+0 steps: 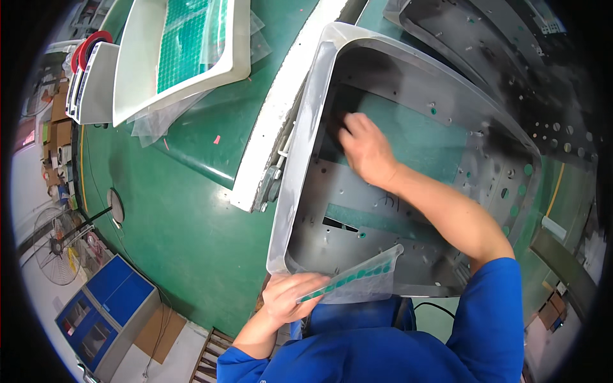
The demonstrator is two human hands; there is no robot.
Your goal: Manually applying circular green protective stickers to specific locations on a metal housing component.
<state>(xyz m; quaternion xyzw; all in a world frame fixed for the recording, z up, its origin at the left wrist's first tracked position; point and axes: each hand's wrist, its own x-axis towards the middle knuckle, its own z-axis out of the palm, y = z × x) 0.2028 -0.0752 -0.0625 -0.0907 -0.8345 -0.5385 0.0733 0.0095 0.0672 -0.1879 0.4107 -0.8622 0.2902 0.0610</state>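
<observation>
A large grey metal housing (pixel 294 172), like a deep open box, stands tilted in front of me. Its inner floor has small holes, and several green round stickers (pixel 514 210) sit along its right side. My left hand (pixel 292 297) is closed on a clear backing sheet with a row of green round stickers (pixel 359 276), below the housing's near left corner. Deep inside the housing, my right hand (pixel 365 148) is at the far left part of the floor. Its fingers are curled together, with the tips in shadow; what they hold, if anything, is hidden.
A white tray (pixel 182 96) with green sticker sheets (pixel 182 45) stands on the green table at upper left. Red tape rolls (pixel 89 50) are beside it. More dark metal housings (pixel 472 45) lie at upper right. A fan (pixel 57 246) and a blue cabinet (pixel 105 313) stand at left.
</observation>
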